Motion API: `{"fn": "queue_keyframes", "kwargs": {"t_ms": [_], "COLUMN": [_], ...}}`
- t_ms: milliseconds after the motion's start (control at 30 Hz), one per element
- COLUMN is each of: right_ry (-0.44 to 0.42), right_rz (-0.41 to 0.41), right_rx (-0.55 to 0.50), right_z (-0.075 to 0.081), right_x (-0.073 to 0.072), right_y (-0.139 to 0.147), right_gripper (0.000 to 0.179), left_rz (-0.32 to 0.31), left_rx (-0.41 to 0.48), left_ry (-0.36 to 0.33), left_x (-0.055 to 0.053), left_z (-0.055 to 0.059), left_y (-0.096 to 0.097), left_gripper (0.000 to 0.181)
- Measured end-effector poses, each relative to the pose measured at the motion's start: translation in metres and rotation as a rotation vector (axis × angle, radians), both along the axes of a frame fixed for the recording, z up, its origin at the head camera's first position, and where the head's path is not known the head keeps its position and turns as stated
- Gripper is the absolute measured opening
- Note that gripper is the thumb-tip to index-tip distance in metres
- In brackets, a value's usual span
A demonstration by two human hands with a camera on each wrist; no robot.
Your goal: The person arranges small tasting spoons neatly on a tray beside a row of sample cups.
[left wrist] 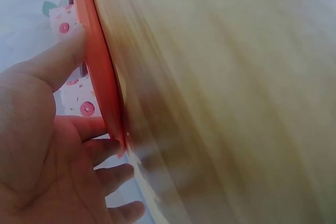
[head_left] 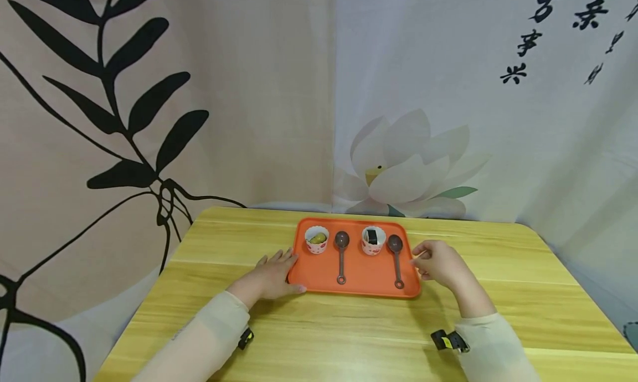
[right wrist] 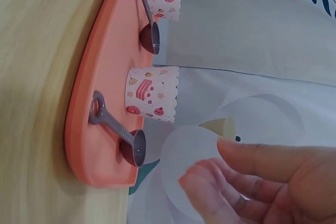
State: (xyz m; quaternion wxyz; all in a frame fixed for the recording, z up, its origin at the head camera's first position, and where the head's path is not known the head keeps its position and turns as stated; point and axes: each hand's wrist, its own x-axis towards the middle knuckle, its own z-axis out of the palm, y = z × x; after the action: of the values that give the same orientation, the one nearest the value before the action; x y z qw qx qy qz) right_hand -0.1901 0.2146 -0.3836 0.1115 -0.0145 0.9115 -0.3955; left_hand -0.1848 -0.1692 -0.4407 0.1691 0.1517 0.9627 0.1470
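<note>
An orange tray (head_left: 369,285) lies on the wooden table with two paper cups and two measuring spoons on it. My left hand (head_left: 271,275) rests at its left end, fingers spread and thumb against the near rim. The left paper cup (head_left: 316,248) holds something yellow-green; beside it lies one brown measuring spoon (head_left: 341,257). A black-and-white piece sits in the right paper cup (head_left: 372,249). The other measuring spoon (head_left: 397,260) lies nearest my right hand (head_left: 438,266), which is just off the tray's right edge, fingers loosely bent, holding nothing.
The light wooden table (head_left: 319,343) stretches out around the tray. Behind it hangs a curtain (head_left: 269,94) printed with leaves, a lotus and dark characters. A black strap clip (head_left: 448,340) is at the right sleeve, another strap clip (head_left: 245,338) at the left.
</note>
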Motion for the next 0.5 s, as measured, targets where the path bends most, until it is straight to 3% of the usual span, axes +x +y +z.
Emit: {"fn": "queue_keyframes", "kwargs": {"t_ms": [300, 500], "right_ry": [0.106, 0.172], "right_rz": [0.066, 0.113], "right_rx": [0.116, 0.210], "right_z": [0.010, 0.014], "right_x": [0.008, 0.013], "right_y": [0.013, 0.022], "right_gripper": [0.025, 0.026], "left_rz": [-0.049, -0.085], "left_rx": [0.025, 0.050], "left_ry": [0.078, 0.177], "left_x": [0.006, 0.013], "left_z": [0.004, 0.008], "left_y": [-0.007, -0.014], "left_gripper": [0.083, 0.074]}}
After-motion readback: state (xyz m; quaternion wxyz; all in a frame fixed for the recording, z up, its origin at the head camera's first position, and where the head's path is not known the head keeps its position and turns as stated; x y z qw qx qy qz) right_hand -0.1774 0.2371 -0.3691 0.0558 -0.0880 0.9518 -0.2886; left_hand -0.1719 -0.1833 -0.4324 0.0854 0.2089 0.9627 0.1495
